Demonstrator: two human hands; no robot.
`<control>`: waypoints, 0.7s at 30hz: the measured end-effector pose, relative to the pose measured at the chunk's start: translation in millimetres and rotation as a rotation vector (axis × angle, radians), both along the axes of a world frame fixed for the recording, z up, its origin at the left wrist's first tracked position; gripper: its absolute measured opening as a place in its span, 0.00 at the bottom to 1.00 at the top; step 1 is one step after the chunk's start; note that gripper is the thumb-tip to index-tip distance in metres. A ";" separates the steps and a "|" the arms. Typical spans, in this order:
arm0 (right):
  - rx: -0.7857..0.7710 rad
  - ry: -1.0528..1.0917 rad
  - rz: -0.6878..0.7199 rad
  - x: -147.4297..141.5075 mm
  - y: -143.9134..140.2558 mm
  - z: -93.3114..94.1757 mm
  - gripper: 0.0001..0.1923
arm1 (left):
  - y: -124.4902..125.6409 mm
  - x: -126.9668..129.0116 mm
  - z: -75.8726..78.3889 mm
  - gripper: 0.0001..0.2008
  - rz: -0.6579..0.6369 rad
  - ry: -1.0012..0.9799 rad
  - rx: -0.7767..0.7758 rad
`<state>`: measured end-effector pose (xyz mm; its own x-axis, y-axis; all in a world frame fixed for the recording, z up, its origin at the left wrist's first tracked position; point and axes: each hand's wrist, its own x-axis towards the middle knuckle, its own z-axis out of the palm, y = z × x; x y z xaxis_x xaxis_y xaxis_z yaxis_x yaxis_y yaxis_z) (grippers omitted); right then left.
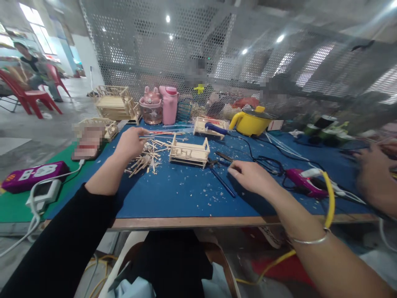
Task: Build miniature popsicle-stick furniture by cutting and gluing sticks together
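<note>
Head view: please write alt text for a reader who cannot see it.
The left hand pinches a thin stick above a pile of wooden sticks on a blue table, while the right hand rests by a small wooden crate and cutters. Behind stand a yellow pot and a pink bottle.

Looks like a craft workshop in some big industrial hall: blue-covered surface (186,194) littered with wooden sticks (145,159), half-built stick crates (189,152), a glue gun (302,182), perforated metal screen (149,49) behind, concrete floor (46,124).
</note>
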<state>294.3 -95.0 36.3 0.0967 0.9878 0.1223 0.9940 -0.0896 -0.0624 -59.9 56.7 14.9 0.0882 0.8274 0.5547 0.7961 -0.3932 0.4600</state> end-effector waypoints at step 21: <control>0.102 -0.045 -0.125 51.5 6.9 -7.7 0.11 | 18.1 -15.8 -24.8 0.08 -0.122 0.191 -0.186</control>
